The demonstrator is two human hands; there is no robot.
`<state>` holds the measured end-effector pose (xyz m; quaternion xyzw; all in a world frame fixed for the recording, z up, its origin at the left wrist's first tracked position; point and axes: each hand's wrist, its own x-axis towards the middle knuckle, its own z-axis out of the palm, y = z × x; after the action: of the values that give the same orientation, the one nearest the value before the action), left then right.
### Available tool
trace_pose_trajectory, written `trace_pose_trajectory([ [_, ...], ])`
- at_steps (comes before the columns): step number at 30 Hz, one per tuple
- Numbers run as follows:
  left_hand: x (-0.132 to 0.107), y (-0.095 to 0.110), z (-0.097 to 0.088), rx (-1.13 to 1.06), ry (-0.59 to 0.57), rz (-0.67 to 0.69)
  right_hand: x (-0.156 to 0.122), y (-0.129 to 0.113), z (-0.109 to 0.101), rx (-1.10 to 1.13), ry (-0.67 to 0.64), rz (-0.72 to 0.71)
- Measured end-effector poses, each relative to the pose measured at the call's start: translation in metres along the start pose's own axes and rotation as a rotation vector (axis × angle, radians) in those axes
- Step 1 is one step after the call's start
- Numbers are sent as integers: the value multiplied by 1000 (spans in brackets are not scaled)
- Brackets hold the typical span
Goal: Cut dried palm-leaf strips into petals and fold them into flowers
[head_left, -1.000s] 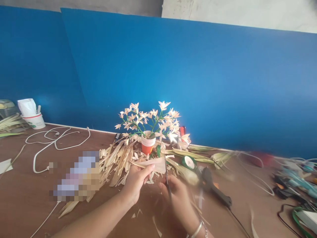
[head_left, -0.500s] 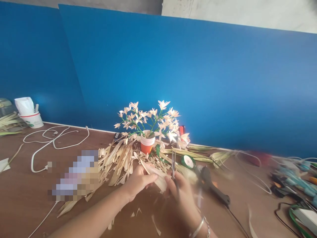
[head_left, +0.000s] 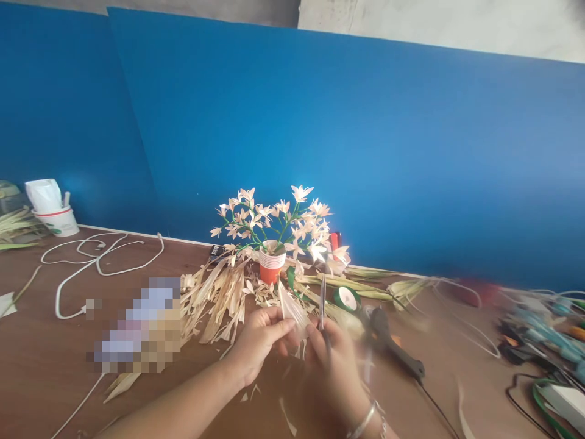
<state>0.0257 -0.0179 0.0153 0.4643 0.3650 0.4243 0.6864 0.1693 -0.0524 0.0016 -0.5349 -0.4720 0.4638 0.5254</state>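
Observation:
A pale, dried corn husk piece (head_left: pixel 292 306) stands up between my two hands, its pointed end at the top. My left hand (head_left: pixel 259 341) pinches its lower left side between thumb and fingers. Wrapped round the handles of a pair of scissors (head_left: pixel 322 299), my right hand (head_left: pixel 337 356) also has its thumb and finger tips at the husk's right edge. The scissor blades point upward and look closed together. Just behind the hands, an orange and white paper cup (head_left: pixel 271 271) holds green stems with many pale husk flowers (head_left: pixel 301 229).
Loose husk strips (head_left: pixel 222 296) lie left of the cup. To the right are a green tape roll (head_left: pixel 346 297) and a black glue gun (head_left: pixel 395 346) with its cord. White cables (head_left: pixel 98 259) and a white tub (head_left: pixel 58 221) are far left. Clutter (head_left: pixel 543 335) fills the right edge.
The husk piece has turned from slanting leftward to standing upright. My left fingers have shifted along it, and the scissor blades have come closer together. The cup and flowers have stayed put.

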Motion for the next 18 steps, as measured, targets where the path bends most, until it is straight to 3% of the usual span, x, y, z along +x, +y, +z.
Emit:
trace_pose_trajectory([
  [6,1,5,-1,134,76,34,-2,-5,4,-5,-38,-32],
  [13,7,11,-7,32,289,118,-10,-22,6,-33,-287,56],
  [18,7,8,-8,-1,326,148,-16,-35,11,-171,-395,126],
])
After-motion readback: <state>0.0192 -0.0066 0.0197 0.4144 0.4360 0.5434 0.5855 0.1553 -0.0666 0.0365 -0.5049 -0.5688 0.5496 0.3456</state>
